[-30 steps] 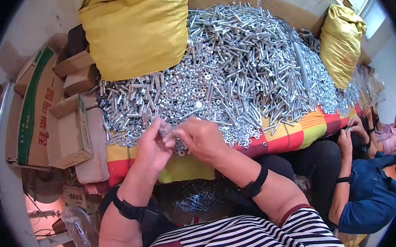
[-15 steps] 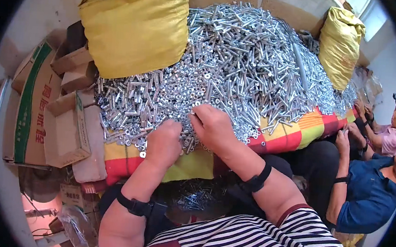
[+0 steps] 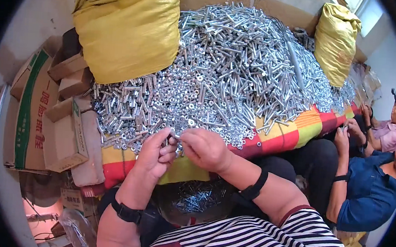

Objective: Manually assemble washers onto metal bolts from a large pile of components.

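- One small metal piece [image 3: 173,132], its kind too small to tell, was at risk of slipping: it looked slick, was held by little more than fingertips, and an uneven push from either side could have tipped it loose.
- It lay at the very end of the left hand's [image 3: 156,153] grip, between thumb and forefinger, toward the other hand; that grip was clamped on it.
- The right hand [image 3: 207,151] was just beside, fingertips bunched together; whether they pinched anything, I could not tell.
- Both hands were over the near edge of the cloth-covered worktop [image 3: 312,124], so a fumble might have sent the piece down to the loose metal parts [image 3: 197,198] below that edge.
- Dropped forward, it could have been lost among the similar-looking nuts [image 3: 182,86] and washers [image 3: 240,139].
- Beyond, bolts [image 3: 257,59] were heaped toward the far edge; a careless reach might have set some sliding. A yellow sack [image 3: 126,33] stood by the far left corner.
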Demonstrator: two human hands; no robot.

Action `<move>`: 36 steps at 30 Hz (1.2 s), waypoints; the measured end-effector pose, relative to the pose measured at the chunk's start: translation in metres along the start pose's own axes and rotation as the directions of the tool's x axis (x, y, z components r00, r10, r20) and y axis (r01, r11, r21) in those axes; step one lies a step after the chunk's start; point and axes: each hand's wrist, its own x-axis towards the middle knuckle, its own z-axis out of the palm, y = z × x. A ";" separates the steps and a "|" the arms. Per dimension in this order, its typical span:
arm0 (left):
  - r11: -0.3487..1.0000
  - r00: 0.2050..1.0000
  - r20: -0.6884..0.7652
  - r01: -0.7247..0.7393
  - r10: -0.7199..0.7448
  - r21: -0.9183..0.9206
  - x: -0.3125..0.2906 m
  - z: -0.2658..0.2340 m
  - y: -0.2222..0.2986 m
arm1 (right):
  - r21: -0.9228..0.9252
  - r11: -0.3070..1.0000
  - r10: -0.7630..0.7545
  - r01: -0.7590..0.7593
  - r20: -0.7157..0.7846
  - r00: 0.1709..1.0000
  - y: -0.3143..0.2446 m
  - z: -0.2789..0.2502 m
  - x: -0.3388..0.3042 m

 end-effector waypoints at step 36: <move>0.726 0.952 0.058 -0.266 0.299 0.634 0.000 0.006 0.011 | 0.539 0.509 0.738 -0.671 0.128 0.663 0.003 -0.002 0.023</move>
